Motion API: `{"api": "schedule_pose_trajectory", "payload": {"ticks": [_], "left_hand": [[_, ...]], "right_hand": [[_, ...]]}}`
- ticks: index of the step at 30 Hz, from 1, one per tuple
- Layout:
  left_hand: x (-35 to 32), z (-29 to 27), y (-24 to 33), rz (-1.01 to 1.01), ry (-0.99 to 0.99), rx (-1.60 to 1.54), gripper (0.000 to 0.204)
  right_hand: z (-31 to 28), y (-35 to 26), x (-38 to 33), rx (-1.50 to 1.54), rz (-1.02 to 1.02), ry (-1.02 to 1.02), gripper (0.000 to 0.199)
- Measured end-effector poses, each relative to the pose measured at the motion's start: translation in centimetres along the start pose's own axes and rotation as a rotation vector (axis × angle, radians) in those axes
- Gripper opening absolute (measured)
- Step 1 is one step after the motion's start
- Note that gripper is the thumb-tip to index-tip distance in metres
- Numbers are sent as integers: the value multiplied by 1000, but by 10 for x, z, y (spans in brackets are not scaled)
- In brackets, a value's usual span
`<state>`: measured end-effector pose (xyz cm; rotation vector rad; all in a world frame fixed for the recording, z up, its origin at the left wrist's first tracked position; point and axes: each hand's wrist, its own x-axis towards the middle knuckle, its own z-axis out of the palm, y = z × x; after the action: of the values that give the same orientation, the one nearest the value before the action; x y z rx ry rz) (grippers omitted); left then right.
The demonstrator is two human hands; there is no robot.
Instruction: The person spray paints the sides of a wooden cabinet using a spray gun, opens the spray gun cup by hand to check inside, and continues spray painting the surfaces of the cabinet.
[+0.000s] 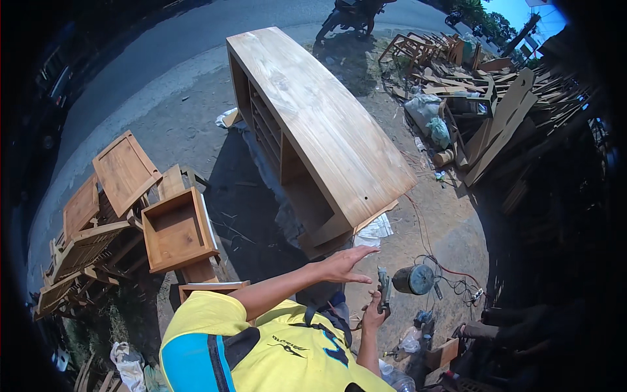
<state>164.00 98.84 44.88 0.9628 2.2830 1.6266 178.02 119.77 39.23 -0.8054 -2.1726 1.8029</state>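
Note:
My left hand (346, 265) is stretched out past the near end of the wooden cabinet (320, 111), palm down, fingers apart and holding nothing. Just below it, my right hand (373, 315) is closed around the handle of a metal spray gun (384, 287). A dark cylindrical cup (413, 279) with a grey round end sits right beside the gun; whether the two are joined cannot be made out. The cabinet has a pale, bare wood top with a small dark hole near its close corner. Its open side, with shelves and compartments, faces left.
At left, a wooden drawer (176, 232) and panelled doors (126, 171) rest on stacked wooden frames. Cables (457, 282) and a red hose lie on the ground at right. Scrap wood (503, 124) is piled far right. A motorbike (353, 16) stands at the road's edge.

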Motion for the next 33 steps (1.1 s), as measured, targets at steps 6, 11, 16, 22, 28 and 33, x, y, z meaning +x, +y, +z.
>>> {"api": "schedule_pose_trajectory", "payload": {"ticks": [6, 11, 16, 22, 28, 33], "left_hand": [[25, 35, 17, 88, -113, -245, 100], [4, 34, 21, 56, 33, -278, 97], [-5, 36, 39, -17, 169, -227, 92], [6, 60, 57, -29, 278, -76, 91], [29, 123, 80, -6, 302, 98, 86], [51, 164, 85, -53, 326, 55, 80]], "right_hand": [[16, 34, -10, -229, -286, -195, 32], [29, 16, -24, -492, -652, -303, 27], [1, 14, -11, -370, -475, -537, 45], [-76, -58, 18, -119, -369, -561, 95], [-122, -159, 57, -321, -889, -446, 86], [-141, -165, 76, -485, -945, -437, 78]]}}
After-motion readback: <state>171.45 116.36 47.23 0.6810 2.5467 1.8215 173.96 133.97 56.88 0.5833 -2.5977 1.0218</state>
